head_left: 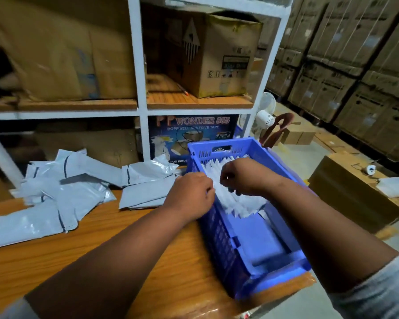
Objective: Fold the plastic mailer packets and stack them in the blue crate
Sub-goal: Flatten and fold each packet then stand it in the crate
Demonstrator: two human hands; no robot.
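Note:
A blue crate (219, 238) stands on the right end of the wooden table (78, 245). Inside it, a row of folded white mailer packets (240, 203) stands on edge in the far half. My left hand (190, 195) reaches over the crate's left wall and pinches the near packets. My right hand (240, 176) is curled on top of the same row. Loose grey unfolded mailers (62, 194) lie heaped on the table's left, and two more (145, 183) lie beside the crate.
A white shelf rack (138, 88) with cardboard boxes stands behind the table. A tape carton (194, 132) sits on its lower shelf. Stacked cartons (355, 77) line the right wall; a box (350, 192) and a fan (265, 116) stand on the floor.

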